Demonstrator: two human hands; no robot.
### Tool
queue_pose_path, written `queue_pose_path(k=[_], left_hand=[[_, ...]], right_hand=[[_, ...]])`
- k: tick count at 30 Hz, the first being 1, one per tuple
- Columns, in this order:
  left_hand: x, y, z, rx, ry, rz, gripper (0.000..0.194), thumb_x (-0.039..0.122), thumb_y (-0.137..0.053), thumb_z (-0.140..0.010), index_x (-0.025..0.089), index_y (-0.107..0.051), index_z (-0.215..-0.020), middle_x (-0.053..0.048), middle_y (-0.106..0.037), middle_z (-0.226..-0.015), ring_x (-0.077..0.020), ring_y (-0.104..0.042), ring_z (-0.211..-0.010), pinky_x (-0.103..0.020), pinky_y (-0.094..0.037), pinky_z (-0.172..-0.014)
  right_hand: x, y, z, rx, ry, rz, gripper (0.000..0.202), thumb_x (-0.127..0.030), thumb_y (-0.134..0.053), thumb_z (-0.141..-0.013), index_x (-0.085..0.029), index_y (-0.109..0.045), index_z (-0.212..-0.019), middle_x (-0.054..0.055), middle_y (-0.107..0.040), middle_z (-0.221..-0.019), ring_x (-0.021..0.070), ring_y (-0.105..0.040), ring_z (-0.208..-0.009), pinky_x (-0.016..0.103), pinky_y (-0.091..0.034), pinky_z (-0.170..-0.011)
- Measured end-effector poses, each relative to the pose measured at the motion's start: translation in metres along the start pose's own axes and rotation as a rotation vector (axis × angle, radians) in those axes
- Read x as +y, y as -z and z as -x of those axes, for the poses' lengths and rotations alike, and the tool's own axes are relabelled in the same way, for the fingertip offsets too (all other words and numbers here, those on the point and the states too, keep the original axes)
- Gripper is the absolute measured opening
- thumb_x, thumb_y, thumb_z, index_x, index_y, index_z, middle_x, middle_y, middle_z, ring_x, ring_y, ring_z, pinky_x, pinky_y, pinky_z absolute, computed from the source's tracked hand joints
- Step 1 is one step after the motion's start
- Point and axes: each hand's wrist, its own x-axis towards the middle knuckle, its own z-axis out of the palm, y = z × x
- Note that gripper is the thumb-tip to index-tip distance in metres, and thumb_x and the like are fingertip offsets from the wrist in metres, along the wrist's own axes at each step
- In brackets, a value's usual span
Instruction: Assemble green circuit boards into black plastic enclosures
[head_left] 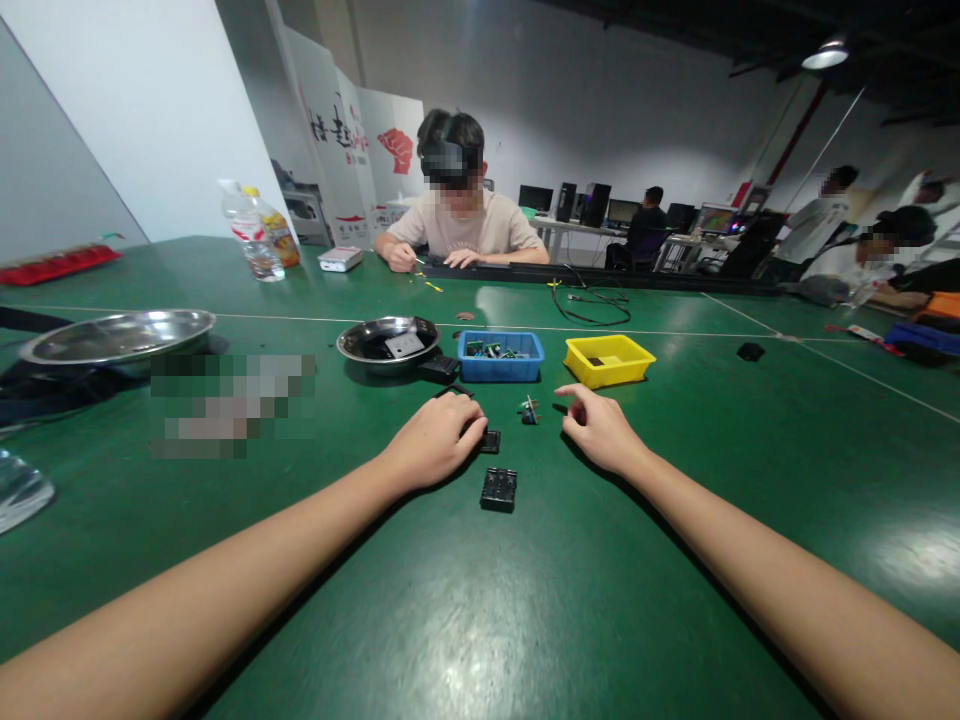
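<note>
My left hand [439, 440] rests palm down on the green table [450, 620], its curled fingers over a black frame-like part [491, 441]; whether it grips the part is hidden. To the right, my right hand [600, 428] hovers with its index finger and thumb apart and nothing between them. Between the hands lies a small green circuit board piece [529, 410]. Nearer to me sits a black square housing [499, 489]. Beyond the hands stand a blue bin [501, 370] of circuit boards and a yellow bin [611, 372] with a dark piece inside.
A steel bowl [386, 365] holds black and light parts, left of the blue bin. Farther left are a larger steel dish [120, 340] and bottles [255, 235]. A black cable [600, 305] lies farther back. Across the table a person [469, 225] sits working.
</note>
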Motion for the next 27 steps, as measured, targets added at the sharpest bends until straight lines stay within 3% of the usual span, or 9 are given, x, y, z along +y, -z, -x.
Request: queue_pose_path(k=[6, 10, 16, 27], left_hand=[[0.002, 0.000, 0.002, -0.009, 0.011, 0.007, 0.031, 0.047, -0.051, -0.093, 0.018, -0.063, -0.094, -0.008, -0.068, -0.095, -0.0248, -0.061, -0.089, -0.038, -0.047, -0.080], [0.000, -0.002, 0.002, -0.014, 0.018, -0.020, 0.028, 0.045, -0.061, -0.087, 0.018, -0.062, -0.095, -0.009, -0.067, -0.098, -0.0260, -0.061, -0.092, -0.039, -0.048, -0.081], [0.000, -0.002, 0.002, 0.009, 0.005, 0.045, 0.022, 0.039, -0.058, -0.088, 0.018, -0.062, -0.092, -0.009, -0.068, -0.097, -0.0252, -0.062, -0.093, -0.039, -0.049, -0.083], [0.002, 0.000, 0.001, 0.059, 0.096, 0.146, 0.030, 0.040, -0.040, -0.098, 0.019, -0.060, -0.103, -0.008, -0.072, -0.096, -0.0234, -0.067, -0.086, -0.034, -0.049, -0.075]], right_hand=[[-0.002, 0.001, 0.000, -0.060, 0.041, 0.010, 0.041, -0.014, -0.054, -0.080, -0.016, -0.065, -0.120, 0.000, -0.064, -0.076, 0.0159, -0.054, -0.067, 0.030, -0.042, -0.072], [-0.004, 0.002, 0.002, -0.135, 0.138, -0.001, 0.047, -0.015, -0.055, -0.082, -0.017, -0.063, -0.128, -0.001, -0.059, -0.073, 0.0151, -0.050, -0.065, 0.029, -0.041, -0.070], [-0.009, 0.003, 0.006, -0.177, 0.273, 0.024, 0.053, -0.014, -0.055, -0.085, -0.024, -0.058, -0.137, 0.002, -0.060, -0.084, 0.0169, -0.053, -0.077, 0.030, -0.042, -0.078], [-0.007, 0.002, 0.005, -0.176, 0.309, 0.016, 0.029, -0.012, -0.058, -0.085, -0.020, -0.072, -0.110, 0.003, -0.064, -0.084, 0.0158, -0.056, -0.075, 0.028, -0.043, -0.074]])
